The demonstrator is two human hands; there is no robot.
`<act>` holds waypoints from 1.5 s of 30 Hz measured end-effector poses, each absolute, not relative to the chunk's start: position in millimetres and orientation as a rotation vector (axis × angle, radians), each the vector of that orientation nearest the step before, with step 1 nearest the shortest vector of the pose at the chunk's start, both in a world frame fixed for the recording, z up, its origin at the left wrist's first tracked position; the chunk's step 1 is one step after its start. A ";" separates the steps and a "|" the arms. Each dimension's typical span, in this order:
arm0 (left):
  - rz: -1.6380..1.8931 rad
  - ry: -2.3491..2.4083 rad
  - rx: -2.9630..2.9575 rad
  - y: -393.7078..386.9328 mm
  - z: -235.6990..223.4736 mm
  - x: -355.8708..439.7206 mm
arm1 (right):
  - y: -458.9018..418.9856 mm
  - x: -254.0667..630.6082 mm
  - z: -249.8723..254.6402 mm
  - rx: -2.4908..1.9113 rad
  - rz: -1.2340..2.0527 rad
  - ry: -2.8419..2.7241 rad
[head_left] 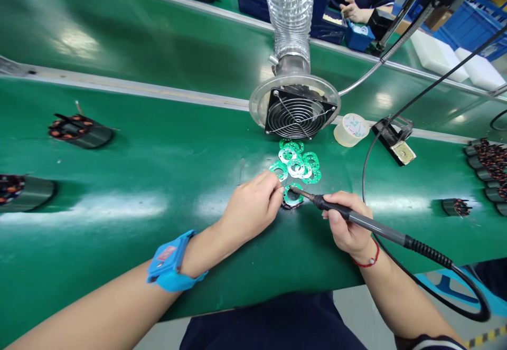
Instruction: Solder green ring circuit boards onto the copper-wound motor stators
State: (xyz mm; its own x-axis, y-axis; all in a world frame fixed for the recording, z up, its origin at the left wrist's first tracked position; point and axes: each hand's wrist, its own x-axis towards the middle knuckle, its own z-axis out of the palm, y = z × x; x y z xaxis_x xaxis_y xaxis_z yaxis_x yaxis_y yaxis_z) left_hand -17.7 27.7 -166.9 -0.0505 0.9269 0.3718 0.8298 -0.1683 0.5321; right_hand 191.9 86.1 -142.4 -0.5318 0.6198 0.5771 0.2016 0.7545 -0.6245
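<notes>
My right hand (350, 223) grips a soldering iron (368, 222) like a pen, its tip pointing left at a green ring-shaped circuit board (292, 196). That board lies on top of a motor stator (291, 207), mostly hidden beneath it. My left hand (255, 202) is closed at the board's left edge, fingertips pinched; what they hold, if anything, is hidden. A blue wrist strap (172, 263) circles my left wrist. Just beyond the work, more green and white ring boards (299, 165) lie in a loose pile.
A fume extractor fan (299, 112) hangs over the pile. Right of it stand a roll of tape (351, 130) and a soldering iron stand (396, 139). Stators (81, 130) lie at left, with several more (489, 170) at right. The iron's cable loops rightward. A co-worker's hand (354, 10) shows across the bench.
</notes>
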 end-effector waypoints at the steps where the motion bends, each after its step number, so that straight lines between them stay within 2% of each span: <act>1: 1.018 1.929 2.063 27.8 -167.2 -17.6 | 86.5 191.2 -141.9 -0.607 0.627 -2.110; 28: 1.075 1.880 2.109 27.4 -164.5 -18.8 | 83.1 188.6 -143.2 -0.641 0.633 -2.137; 40: 1.075 1.736 1.686 25.4 -155.4 -22.8 | 83.9 195.5 -147.8 -0.642 0.640 -2.052; 45: 1.075 1.822 1.892 29.5 -161.1 -21.8 | 83.7 194.0 -146.2 -0.626 0.633 -2.079</act>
State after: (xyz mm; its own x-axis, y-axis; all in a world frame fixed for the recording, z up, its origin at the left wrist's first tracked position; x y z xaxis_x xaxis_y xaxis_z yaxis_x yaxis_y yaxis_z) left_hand -21.8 29.5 -161.1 -0.0861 0.9496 0.3014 0.7231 -0.1485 0.6745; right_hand 194.0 83.7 -146.2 -0.5117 0.6320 0.5821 0.2006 0.7466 -0.6343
